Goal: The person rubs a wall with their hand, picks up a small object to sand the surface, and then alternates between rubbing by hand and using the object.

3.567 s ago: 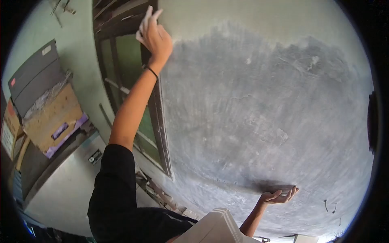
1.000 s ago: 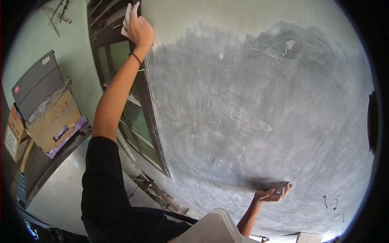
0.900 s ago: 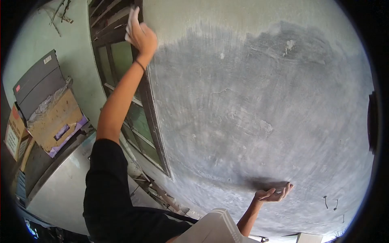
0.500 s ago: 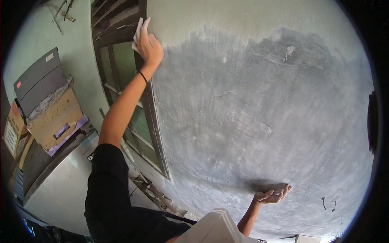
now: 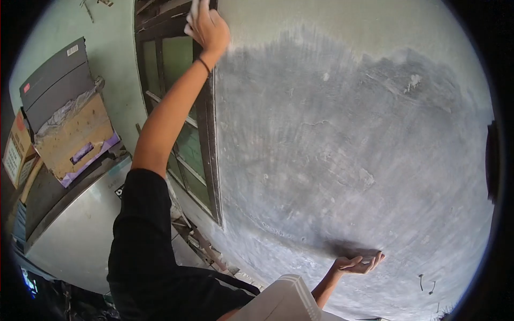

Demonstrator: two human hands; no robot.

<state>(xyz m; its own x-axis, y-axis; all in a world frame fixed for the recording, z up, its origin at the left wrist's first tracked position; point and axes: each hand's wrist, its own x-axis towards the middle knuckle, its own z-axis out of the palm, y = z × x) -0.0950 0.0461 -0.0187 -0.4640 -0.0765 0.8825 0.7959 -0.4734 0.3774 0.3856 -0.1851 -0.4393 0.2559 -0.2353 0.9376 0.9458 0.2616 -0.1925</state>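
My left hand (image 5: 209,29) is raised at the top of the view, in front of the dark window frame (image 5: 206,117) and beside the wall. Its fingers look whitish and spread, partly cut off by the top edge, and nothing shows in them. A dark band circles that wrist. Low on the grey wall patch (image 5: 321,150), my right hand (image 5: 360,264) is turned palm up with its fingers stretched and slightly curved. No object is visible in it, and a dark shadow lies on the wall just above. Whether either hand touches the wall I cannot tell.
At the left, a dark grey box (image 5: 59,80) sits above a worn brown box (image 5: 80,139), near a silvery metal surface (image 5: 80,230). A pale cap-like shape (image 5: 284,299) shows at the bottom. Two small hooks (image 5: 421,282) stick out of the wall at the lower right.
My left hand has moved upward along the window frame, toward the top edge. My right hand is almost where it was. The view has tilted slightly, shifting the wall's upper part to the right.
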